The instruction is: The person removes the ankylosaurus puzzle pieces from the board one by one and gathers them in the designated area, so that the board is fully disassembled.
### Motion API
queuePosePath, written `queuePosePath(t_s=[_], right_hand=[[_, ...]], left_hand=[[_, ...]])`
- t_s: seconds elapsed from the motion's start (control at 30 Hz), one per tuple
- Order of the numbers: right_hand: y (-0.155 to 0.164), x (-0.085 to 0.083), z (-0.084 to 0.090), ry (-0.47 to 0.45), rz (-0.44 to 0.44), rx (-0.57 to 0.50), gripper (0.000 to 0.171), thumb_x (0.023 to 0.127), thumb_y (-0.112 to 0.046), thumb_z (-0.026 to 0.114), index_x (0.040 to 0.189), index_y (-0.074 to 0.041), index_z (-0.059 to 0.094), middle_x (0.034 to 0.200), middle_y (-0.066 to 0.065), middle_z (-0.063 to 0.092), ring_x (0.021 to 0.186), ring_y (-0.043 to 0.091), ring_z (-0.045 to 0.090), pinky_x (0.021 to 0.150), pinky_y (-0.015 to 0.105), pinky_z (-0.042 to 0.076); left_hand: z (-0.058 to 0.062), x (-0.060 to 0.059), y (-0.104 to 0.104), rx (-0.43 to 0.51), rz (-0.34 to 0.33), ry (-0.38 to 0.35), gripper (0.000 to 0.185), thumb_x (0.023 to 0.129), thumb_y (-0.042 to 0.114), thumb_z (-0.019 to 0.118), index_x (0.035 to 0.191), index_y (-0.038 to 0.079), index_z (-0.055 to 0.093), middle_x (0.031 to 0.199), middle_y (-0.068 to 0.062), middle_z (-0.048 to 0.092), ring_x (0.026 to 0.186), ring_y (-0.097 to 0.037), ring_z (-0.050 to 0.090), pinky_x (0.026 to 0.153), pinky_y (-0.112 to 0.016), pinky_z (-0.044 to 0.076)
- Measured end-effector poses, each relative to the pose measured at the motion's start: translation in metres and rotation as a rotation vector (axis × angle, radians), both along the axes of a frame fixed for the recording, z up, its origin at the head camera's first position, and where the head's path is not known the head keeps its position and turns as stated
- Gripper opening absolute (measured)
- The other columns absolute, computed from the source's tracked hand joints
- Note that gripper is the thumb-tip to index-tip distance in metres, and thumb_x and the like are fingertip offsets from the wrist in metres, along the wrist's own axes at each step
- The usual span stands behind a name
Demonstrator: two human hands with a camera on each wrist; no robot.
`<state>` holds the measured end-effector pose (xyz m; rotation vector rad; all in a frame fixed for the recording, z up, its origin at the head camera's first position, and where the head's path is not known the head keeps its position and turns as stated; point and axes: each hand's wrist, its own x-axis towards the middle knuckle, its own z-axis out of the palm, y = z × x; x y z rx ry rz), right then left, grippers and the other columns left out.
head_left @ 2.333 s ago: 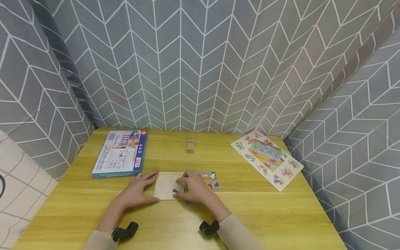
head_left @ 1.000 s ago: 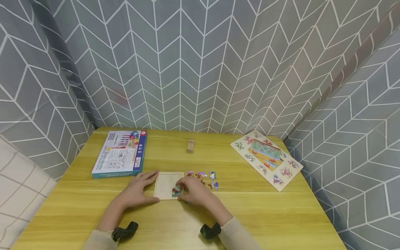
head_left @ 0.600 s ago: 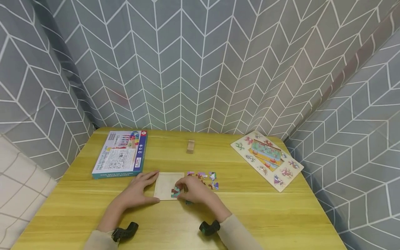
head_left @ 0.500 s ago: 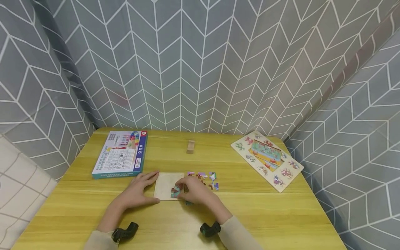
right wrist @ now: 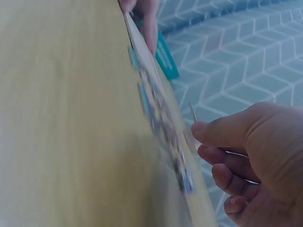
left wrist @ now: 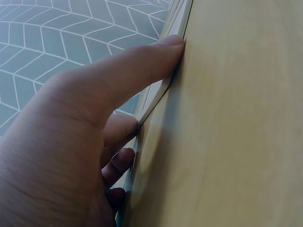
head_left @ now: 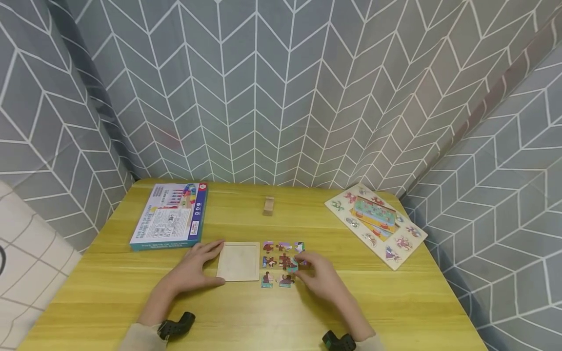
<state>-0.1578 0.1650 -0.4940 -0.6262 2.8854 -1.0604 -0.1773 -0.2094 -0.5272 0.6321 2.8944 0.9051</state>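
Observation:
A bare, pale wooden puzzle tray [head_left: 239, 261] lies on the yellow table [head_left: 417, 302]. My left hand [head_left: 197, 265] rests flat against the tray's left side, with the thumb [left wrist: 118, 80] touching the tray's edge [left wrist: 161, 90]. Several colourful loose puzzle pieces [head_left: 276, 256] lie just right of the tray. My right hand [head_left: 316, 273] hovers at their right edge and pinches a small teal puzzle piece [head_left: 293, 267]. In the right wrist view that piece [right wrist: 193, 112] shows edge-on between thumb and fingers of the right hand [right wrist: 246, 151], above the blurred row of pieces [right wrist: 163, 118].
A blue game box [head_left: 169, 214] lies at the back left. A small wooden block [head_left: 268, 205] stands at the back middle. An animal peg-puzzle board [head_left: 375, 222] lies at the back right. Patterned grey curtains enclose the table on three sides.
My right hand has moved right, off the tray's near right corner, to the loose pieces. The coloured pieces seen on the tray are gone from it. The left hand has stayed put.

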Motion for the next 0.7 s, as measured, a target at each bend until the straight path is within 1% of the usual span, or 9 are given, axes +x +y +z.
queuePosePath(t_s=[0.1, 0.2, 0.33, 0.47, 0.57, 0.7], right_hand=[[0.017, 0.007, -0.003, 0.039, -0.029, 0.013, 0.035, 0.086, -0.015, 0.077, 0.120, -0.010, 0.069, 0.115, 0.002, 0.070, 0.103, 0.018, 0.063, 0.089, 0.038, 0.054], [0.027, 0.011, -0.007, 0.063, -0.031, 0.025, 0.032, 0.084, -0.014, 0.078, 0.115, -0.009, 0.071, 0.113, 0.002, 0.070, 0.102, 0.019, 0.064, 0.089, 0.039, 0.054], [0.032, 0.014, -0.012, 0.035, -0.026, 0.025, 0.031, 0.085, -0.016, 0.078, 0.114, -0.010, 0.071, 0.113, 0.001, 0.070, 0.105, 0.020, 0.064, 0.092, 0.042, 0.052], [0.033, 0.015, -0.016, 0.006, -0.023, 0.031, 0.031, 0.086, -0.016, 0.077, 0.116, -0.013, 0.071, 0.115, -0.003, 0.068, 0.106, 0.017, 0.063, 0.094, 0.039, 0.052], [0.033, 0.014, -0.018, -0.004, -0.024, 0.027, 0.032, 0.086, -0.016, 0.077, 0.117, -0.013, 0.070, 0.109, -0.005, 0.065, 0.097, 0.014, 0.060, 0.087, 0.033, 0.053], [0.034, 0.014, -0.018, -0.017, -0.039, 0.020, 0.032, 0.086, -0.018, 0.078, 0.116, -0.013, 0.070, 0.101, -0.007, 0.059, 0.088, 0.011, 0.052, 0.077, 0.027, 0.050]], left_hand=[[0.000, 0.000, 0.000, 0.001, 0.001, -0.005, 0.103, 0.070, 0.068, 0.077, 0.151, 0.015, 0.042, 0.159, 0.000, 0.034, 0.129, -0.026, 0.035, 0.105, -0.057, 0.034], [-0.001, -0.001, 0.000, -0.002, 0.001, -0.006, 0.103, 0.070, 0.069, 0.076, 0.152, 0.016, 0.042, 0.159, 0.001, 0.034, 0.131, -0.026, 0.034, 0.106, -0.057, 0.034], [-0.002, -0.001, -0.001, -0.006, 0.002, -0.007, 0.103, 0.070, 0.069, 0.076, 0.152, 0.017, 0.042, 0.159, 0.001, 0.034, 0.131, -0.026, 0.034, 0.106, -0.057, 0.034], [-0.002, -0.001, -0.001, -0.004, 0.001, -0.002, 0.102, 0.070, 0.068, 0.076, 0.151, 0.016, 0.043, 0.159, -0.001, 0.035, 0.130, -0.027, 0.035, 0.105, -0.058, 0.034], [-0.002, -0.001, 0.000, -0.006, -0.002, 0.005, 0.102, 0.071, 0.069, 0.075, 0.151, 0.015, 0.043, 0.159, -0.003, 0.036, 0.129, -0.028, 0.035, 0.105, -0.059, 0.034], [-0.001, -0.001, 0.000, -0.013, -0.005, 0.011, 0.102, 0.071, 0.069, 0.075, 0.151, 0.014, 0.043, 0.159, -0.003, 0.036, 0.130, -0.029, 0.035, 0.106, -0.059, 0.033]])
